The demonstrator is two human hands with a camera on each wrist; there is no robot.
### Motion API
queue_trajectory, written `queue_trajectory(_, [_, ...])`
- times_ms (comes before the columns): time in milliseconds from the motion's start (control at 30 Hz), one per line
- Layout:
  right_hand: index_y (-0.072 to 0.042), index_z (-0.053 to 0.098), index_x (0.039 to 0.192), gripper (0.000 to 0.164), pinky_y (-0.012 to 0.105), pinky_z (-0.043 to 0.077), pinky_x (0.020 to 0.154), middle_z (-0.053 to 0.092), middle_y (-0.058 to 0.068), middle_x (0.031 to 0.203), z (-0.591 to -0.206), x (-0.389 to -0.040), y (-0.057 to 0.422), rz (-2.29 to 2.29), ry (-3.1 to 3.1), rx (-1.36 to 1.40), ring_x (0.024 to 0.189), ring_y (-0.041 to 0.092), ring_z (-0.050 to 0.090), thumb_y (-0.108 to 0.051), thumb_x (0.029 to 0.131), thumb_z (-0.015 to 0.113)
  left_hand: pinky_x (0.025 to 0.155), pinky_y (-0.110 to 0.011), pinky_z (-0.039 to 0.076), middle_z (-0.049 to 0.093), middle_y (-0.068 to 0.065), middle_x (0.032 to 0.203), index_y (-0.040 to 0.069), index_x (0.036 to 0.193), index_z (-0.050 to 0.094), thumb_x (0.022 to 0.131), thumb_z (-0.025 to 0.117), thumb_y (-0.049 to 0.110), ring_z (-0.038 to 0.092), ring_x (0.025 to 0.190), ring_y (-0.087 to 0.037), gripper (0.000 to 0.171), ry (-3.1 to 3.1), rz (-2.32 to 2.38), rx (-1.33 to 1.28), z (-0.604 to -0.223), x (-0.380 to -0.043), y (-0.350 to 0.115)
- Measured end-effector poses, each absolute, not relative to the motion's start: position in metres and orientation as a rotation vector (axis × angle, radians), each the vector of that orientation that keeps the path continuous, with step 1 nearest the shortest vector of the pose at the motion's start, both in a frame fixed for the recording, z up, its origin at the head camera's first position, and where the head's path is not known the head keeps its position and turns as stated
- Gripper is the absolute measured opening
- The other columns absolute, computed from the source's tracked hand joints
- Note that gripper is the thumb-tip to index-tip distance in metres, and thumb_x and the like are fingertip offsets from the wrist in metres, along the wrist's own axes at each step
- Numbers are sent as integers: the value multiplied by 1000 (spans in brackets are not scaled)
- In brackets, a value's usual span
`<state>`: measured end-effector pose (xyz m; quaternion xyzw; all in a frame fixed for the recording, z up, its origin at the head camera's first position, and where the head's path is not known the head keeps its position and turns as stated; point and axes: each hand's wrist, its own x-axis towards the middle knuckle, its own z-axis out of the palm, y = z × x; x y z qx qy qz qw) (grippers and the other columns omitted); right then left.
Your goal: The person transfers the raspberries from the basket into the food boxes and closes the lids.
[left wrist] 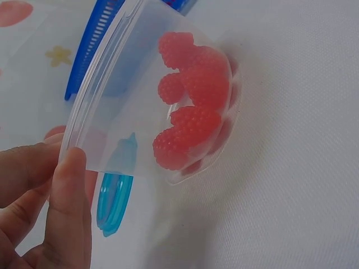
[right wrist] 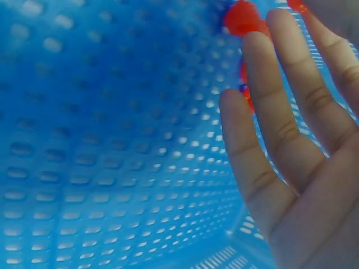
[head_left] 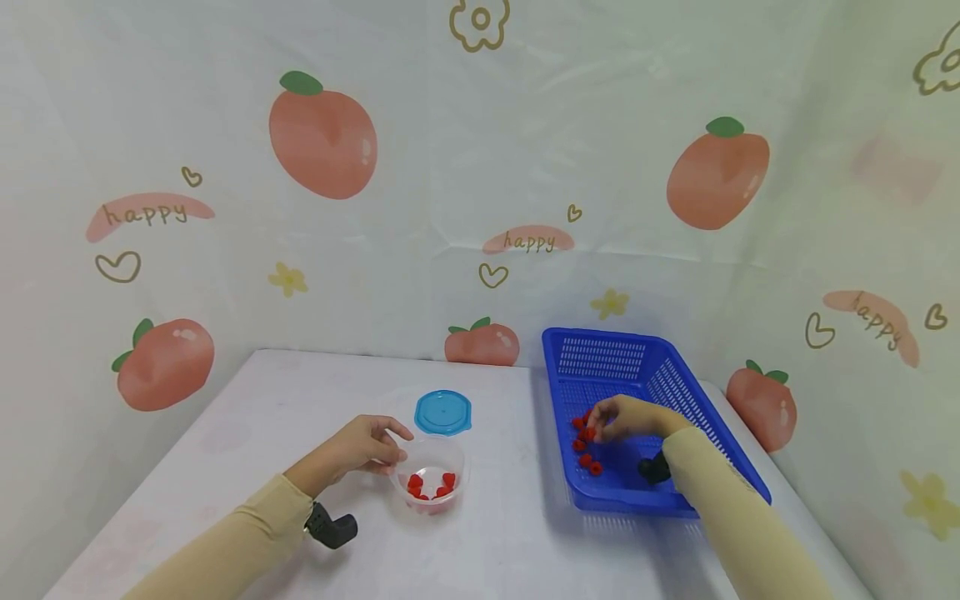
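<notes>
Red raspberries (head_left: 578, 445) in blue basket (head_left: 607, 333), lower right of frame; right hand (head_left: 630, 417) at them, cannot tell if gripping one. More in clear tub (head_left: 432, 451), lower centre; left hand (head_left: 367, 444) pinches its rim. Blue lid (head_left: 443, 412) just above tub, on white desk (head_left: 510, 475).
</notes>
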<state>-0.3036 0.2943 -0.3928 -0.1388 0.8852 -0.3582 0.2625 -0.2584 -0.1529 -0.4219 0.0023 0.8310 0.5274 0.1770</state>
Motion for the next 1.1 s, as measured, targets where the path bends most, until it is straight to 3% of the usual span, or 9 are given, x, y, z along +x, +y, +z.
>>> queue_trajectory(267, [2, 60, 107, 24, 49, 50, 93, 62, 23, 106, -382, -305, 302, -1181, 2381, -478, 101, 38, 56, -16, 91, 66, 63, -27, 58, 66, -9, 81, 5, 109, 65, 82, 74, 5, 61, 62, -18, 28, 2335, 1510, 22, -422, -259, -154])
queue_trajectory(467, [0, 59, 108, 24, 55, 48, 96, 61, 24, 112, -371, -302, 301, -1291, 2450, -525, 104, 31, 58, -16, 91, 66, 63, -27, 58, 66, -9, 81, 5, 109, 65, 82, 73, 5, 62, 63, -18, 28, 2337, 1505, 39, -423, -259, -154])
queue_trajectory(600, [0, 57, 111, 30, 49, 51, 95, 62, 17, 109, -359, -299, 298, -1387, 2514, -519, 99, 21, 61, -20, 91, 67, 63, -27, 58, 66, -8, 81, 6, 109, 66, 82, 73, 5, 61, 63, -18, 27, 2345, 1504, 30, -423, -259, -154])
queue_trajectory(767, [0, 56, 115, 34, 32, 54, 89, 61, 16, 111, -346, -295, 294, -1481, 2576, -539, 97, 15, 62, -22, 91, 67, 63, -27, 58, 66, -8, 80, 6, 108, 66, 83, 73, 5, 61, 63, -18, 27, 2350, 1505, 18, -423, -259, -153])
queue_trajectory(967, [0, 56, 113, 27, 25, 53, 86, 64, 1, 105, -338, -291, 287, -1599, 2552, -623, 96, 11, 65, -16, 92, 66, 63, -27, 58, 66, -8, 81, 6, 108, 66, 83, 72, 4, 61, 63, -18, 26, 2350, 1506, 17, -424, -260, -153])
queue_trajectory(1100, [-4, 58, 110, 21, 23, 53, 86, 64, -1, 104, -336, -285, 279, -1653, 2520, -676, 96, 11, 65, -12, 92, 64, 63, -28, 58, 66, -8, 81, 6, 108, 66, 83, 72, 4, 61, 63, -18, 26, 2347, 1508, 20, -424, -259, -154])
